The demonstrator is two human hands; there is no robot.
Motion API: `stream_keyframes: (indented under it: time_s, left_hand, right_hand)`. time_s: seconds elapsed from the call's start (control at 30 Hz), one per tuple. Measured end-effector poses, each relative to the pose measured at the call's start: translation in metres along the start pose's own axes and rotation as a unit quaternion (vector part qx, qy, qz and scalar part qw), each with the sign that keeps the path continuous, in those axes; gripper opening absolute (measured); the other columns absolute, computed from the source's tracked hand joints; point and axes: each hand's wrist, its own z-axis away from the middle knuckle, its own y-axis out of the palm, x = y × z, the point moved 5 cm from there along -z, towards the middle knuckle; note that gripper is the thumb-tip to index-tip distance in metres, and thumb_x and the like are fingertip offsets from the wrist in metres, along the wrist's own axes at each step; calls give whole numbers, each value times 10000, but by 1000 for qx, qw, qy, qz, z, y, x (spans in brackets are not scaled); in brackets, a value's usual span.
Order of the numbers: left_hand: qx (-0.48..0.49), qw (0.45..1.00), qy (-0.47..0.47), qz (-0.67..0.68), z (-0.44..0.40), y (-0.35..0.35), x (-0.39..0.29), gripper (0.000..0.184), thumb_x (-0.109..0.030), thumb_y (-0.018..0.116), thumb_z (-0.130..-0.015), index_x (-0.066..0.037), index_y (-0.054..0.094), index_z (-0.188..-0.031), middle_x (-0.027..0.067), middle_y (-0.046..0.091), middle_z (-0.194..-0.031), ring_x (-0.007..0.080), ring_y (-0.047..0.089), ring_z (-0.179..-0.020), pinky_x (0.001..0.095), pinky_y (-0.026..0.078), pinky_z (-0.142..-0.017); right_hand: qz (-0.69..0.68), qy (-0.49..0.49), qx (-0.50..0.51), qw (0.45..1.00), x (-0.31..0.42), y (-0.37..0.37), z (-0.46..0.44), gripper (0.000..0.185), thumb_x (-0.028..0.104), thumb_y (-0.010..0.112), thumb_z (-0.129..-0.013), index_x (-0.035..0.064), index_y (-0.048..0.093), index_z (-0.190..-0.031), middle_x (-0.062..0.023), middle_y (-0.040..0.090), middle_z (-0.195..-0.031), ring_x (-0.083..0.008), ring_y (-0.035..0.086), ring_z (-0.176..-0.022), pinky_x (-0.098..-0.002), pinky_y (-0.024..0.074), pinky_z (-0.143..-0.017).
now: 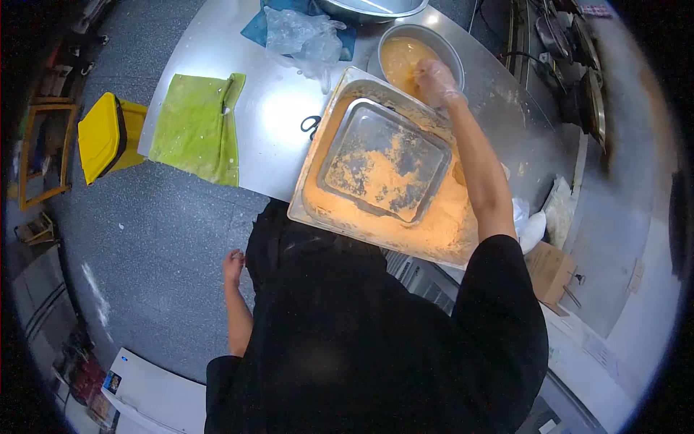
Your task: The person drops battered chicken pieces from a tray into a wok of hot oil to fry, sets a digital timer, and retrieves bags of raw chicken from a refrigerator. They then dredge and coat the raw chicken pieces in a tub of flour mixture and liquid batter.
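My right hand (436,83), in a clear plastic glove, reaches down into a round metal bowl (454,59) of cloudy yellowish liquid (403,59). Its fingers are bent together at the liquid's surface; whatever they hold is hidden. Below the bowl, under my right forearm, lies a large rectangular metal tray (303,189) with orange-tinted powder (441,230) spread in it. A smaller metal pan (354,130), dusted with the same powder, sits inside that tray. My left hand (233,265) hangs beside my body above the floor, fingers curled, with nothing visible in them.
Black-handled scissors (311,126) lie partly under the tray's left edge. A green towel (194,126) hangs over the table's left edge, near a yellow bin (108,137). A crumpled plastic bag (303,43) and another metal bowl (372,9) are at the far side. A cardboard box (549,271) stands at right.
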Motion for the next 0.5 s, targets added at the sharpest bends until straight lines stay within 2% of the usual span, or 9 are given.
stream_keyframes:
  time_s: [0.03,0.13,0.23,0.33,0.43,0.5]
  left_hand:
    - [8,1000,0,11,-9,-1,2,333,-168,584,-844,-5,564,-1134,77,640,-834,142,603,-719,272,466,-634]
    - [15,1000,10,21,-16,-4,-12,345,-172,591,-845,-3,559,-1145,88,640,-850,155,617,-745,277,474,-671]
    - [17,1000,16,7,-21,-5,-23,360,-176,596,-845,-2,552,-1156,97,640,-862,164,623,-765,284,477,-692]
    - [29,999,14,4,-28,-5,-25,361,-171,592,-845,-2,548,-1161,99,638,-861,169,624,-777,290,479,-697]
    - [44,999,12,7,-34,-2,-21,350,-153,580,-845,2,546,-1158,102,636,-863,174,623,-786,292,482,-700]
    - [51,999,18,9,-36,-1,-21,341,-140,572,-846,3,546,-1154,105,634,-871,177,623,-788,290,483,-700]
  right_hand:
    - [2,-14,-15,1000,-3,-5,-1,216,84,538,-788,35,641,-971,-174,648,-939,-294,617,-874,-373,469,-795]
    - [-132,-10,-127,983,-59,22,-21,258,92,545,-782,46,646,-1015,-132,664,-954,-235,626,-873,-333,473,-787]
    - [-137,47,-56,988,-14,-18,-4,282,85,561,-772,47,643,-1039,-105,669,-971,-196,626,-885,-307,474,-790]
    - [-114,39,-107,987,-10,-21,-2,288,59,559,-763,45,649,-1037,-103,672,-967,-176,627,-860,-296,476,-775]
    - [34,51,-120,991,-9,-18,-1,285,72,564,-783,45,651,-1053,-94,677,-969,-150,621,-854,-277,471,-767]
    - [-121,58,-148,980,-21,-17,7,313,167,590,-789,77,648,-1082,-107,653,-1053,-218,611,-954,-323,462,-855]
